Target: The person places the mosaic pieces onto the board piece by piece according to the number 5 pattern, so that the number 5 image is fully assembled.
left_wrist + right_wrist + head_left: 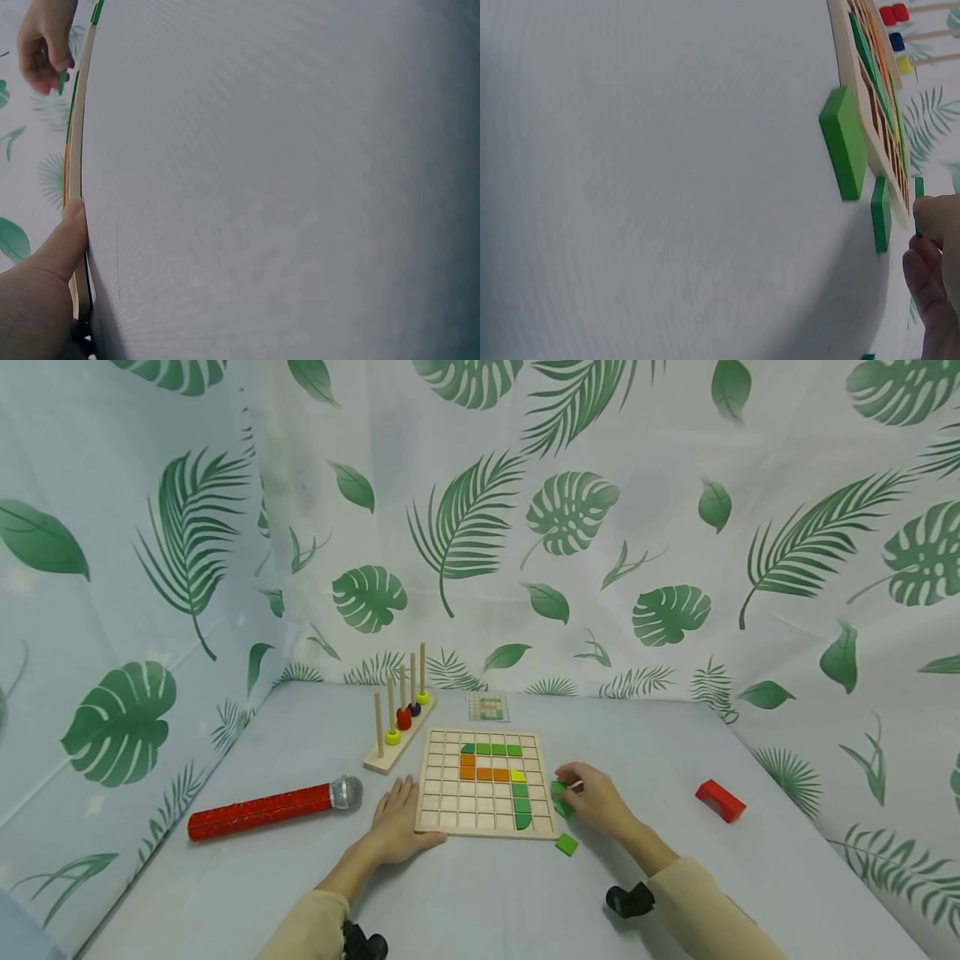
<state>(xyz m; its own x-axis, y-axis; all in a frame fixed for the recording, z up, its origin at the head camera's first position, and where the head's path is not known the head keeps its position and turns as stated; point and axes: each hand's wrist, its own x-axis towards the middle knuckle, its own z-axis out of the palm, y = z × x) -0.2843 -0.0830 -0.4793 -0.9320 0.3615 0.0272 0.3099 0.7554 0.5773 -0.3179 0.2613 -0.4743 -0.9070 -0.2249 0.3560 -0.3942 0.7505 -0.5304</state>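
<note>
Right of a wooden grid board (487, 836), my right hand (592, 797) pinches a thin green tile (919, 187) between thumb and fingers, raised off the table. Below that hand lie a dark green tile (881, 216) and, nearer the front corner, a lighter green tile (567, 844). My left hand (396, 825) rests at the board's front left corner, fingers extended along the left side. Its thumb (66, 240) touches the front edge. Green, orange and yellow tiles (485, 774) form a bent path in the grid. The palm side of the left hand is hidden.
Behind the board lies a small pattern card (489, 707). A wooden peg stand (385, 760) with coloured beads is at back left. A red microphone (262, 812) lies on the left, a red block (722, 802) on the right. Leaf-patterned cloth (480, 527) encloses the table.
</note>
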